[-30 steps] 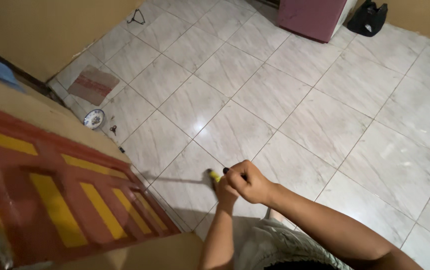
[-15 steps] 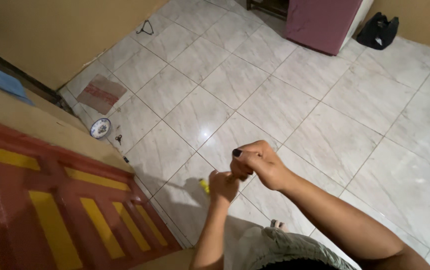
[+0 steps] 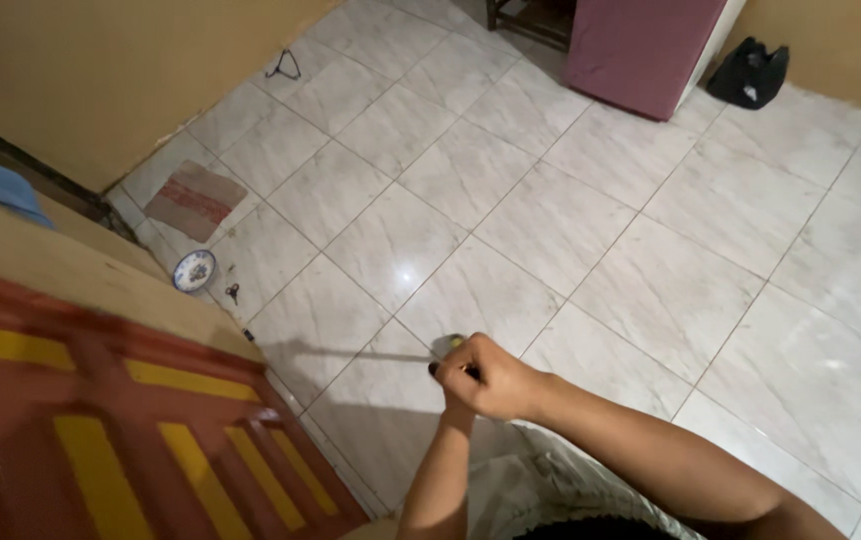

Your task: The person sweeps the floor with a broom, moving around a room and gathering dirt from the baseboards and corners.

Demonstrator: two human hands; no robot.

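I see the right hand [image 3: 491,378] clenched over the left hand [image 3: 454,392], both probably gripping a small yellow object [image 3: 457,342] at its 11 o'clock. How far the work is, I cannot tell.

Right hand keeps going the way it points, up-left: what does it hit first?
Probably bare floor tiles. The right hand aims toward the small plate and the red-and-yellow door, but depth is unclear.

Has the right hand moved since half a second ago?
Yes. The right hand has dropped lower and nearer the person, judged against the bright glare spot on the floor tiles, closing over the left hand.
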